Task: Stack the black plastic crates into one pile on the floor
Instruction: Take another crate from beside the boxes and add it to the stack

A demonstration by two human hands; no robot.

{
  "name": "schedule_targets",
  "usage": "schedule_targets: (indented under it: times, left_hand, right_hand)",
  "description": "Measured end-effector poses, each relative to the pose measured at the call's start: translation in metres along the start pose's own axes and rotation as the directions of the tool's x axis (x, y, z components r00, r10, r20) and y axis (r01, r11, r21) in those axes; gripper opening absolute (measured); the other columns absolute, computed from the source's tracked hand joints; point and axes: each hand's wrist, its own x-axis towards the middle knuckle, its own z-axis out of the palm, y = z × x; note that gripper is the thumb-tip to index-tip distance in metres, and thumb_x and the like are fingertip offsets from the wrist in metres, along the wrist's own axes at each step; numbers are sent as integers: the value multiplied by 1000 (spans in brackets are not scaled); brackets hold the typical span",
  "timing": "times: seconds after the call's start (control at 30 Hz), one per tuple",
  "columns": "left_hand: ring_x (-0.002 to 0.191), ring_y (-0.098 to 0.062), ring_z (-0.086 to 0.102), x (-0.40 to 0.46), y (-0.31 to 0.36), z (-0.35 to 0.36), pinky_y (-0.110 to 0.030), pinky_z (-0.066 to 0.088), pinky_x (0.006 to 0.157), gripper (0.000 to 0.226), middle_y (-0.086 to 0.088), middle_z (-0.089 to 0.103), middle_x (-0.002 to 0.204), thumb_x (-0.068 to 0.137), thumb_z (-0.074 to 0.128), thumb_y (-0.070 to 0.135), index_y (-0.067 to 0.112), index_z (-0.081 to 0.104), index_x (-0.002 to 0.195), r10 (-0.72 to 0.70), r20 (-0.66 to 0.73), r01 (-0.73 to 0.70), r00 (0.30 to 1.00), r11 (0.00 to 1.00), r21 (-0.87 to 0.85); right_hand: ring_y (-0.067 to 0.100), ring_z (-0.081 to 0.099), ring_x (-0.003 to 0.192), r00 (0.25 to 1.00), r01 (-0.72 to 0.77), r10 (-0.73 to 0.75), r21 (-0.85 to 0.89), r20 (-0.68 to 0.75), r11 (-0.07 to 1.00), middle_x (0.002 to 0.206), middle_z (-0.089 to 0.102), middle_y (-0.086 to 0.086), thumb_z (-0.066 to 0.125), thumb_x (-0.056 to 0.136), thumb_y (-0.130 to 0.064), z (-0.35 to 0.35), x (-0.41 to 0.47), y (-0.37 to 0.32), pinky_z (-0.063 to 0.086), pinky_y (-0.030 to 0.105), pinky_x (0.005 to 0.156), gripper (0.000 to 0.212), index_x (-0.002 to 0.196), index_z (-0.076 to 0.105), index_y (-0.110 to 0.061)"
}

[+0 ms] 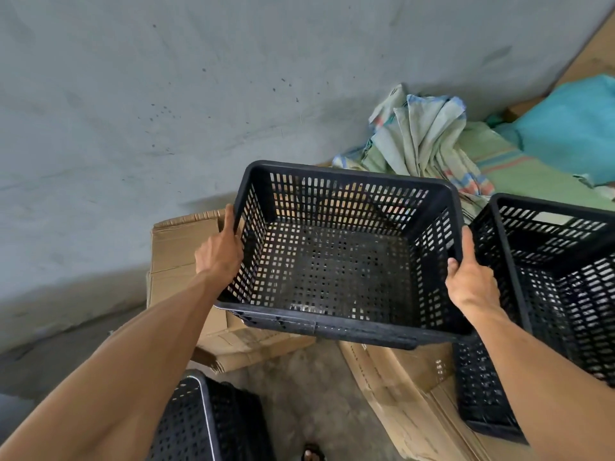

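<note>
Both arms outstretched, left hand (221,249), right hand (471,281) gripping crate (336,271) rims

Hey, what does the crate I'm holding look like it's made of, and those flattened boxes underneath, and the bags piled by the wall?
The held crate looks like moulded black plastic, matte and scuffed, with slotted walls and base. The flattened boxes look like brown corrugated cardboard; fluted edges show. The bags seem to be woven plastic sacking, pale with coloured stripes, though the weave is hard to confirm.

Right crate (565,294) cut by the frame edge; bottom crate (199,424) partly behind the forearm.
</note>
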Motion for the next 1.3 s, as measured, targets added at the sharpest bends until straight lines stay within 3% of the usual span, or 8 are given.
schedule_targets:
  times: [0.23,0.33,0.53,0.63,0.9,1.0,1.13,1.3]
  left_hand:
    - [46,-17,44,-23,-17,-87,-29,28,40,74,-2,46,60,103,42,22,33,-6,159,27,-104,-19,994,997,75]
    - [54,-24,49,-41,-34,-133,-38,43,54,75,-4,46,64,102,43,20,36,-4,158,42,-124,-39,991,999,26]
    - [52,-21,43,-97,-98,-217,-37,36,52,75,-7,50,72,99,45,14,31,5,159,83,-187,-74,979,996,59]
    - [55,-22,44,-131,-140,-242,-37,37,54,76,-11,53,83,97,46,12,31,6,159,60,-165,-44,984,994,100]
    - [71,-29,58,-218,-268,-249,-38,46,62,78,-15,62,93,96,46,11,33,5,159,-59,-74,68,995,990,123]
    - [61,-23,55,-247,-311,-245,-32,41,52,77,-8,57,78,97,46,12,31,5,159,-136,-56,143,989,979,147]
    - [65,-28,57,-279,-357,-252,-35,48,58,80,-10,58,79,94,48,14,34,4,158,-220,-49,226,974,962,156]
    - [53,-21,50,-326,-395,-259,-29,33,42,81,-4,51,68,93,46,14,36,2,157,-301,-89,312,949,937,154]
  right_hand:
    - [29,52,61,995,56,-52,47,-89,997,72,61,19,42,104,-27,-55,-52,-36,47,42,64,73,157,-7,-42]
    - [35,55,72,986,101,-93,52,-138,994,85,66,27,44,104,-23,-85,-88,-55,45,42,68,75,158,-5,-38]
    - [42,62,95,982,136,-127,52,-143,989,106,65,30,50,101,-20,-120,-183,-92,49,45,82,79,158,-2,-39]
    - [42,62,102,984,135,-128,47,-120,990,112,64,29,53,100,-18,-118,-234,-108,46,45,80,82,158,0,-39]
    - [37,60,107,976,219,-219,-34,7,975,128,58,22,48,101,-19,-70,-346,-146,42,38,76,78,159,-1,-34]
    - [36,63,92,965,254,-250,-39,84,966,116,63,22,48,100,-18,-46,-369,-161,43,36,69,80,158,-3,-37]
    - [32,58,70,941,330,-324,-52,103,943,112,65,21,51,98,-20,-30,-389,-188,49,39,67,83,158,-3,-40]
    - [38,63,92,912,400,-389,-74,130,913,127,60,22,50,96,-14,-21,-414,-211,50,42,70,88,156,-7,-43]
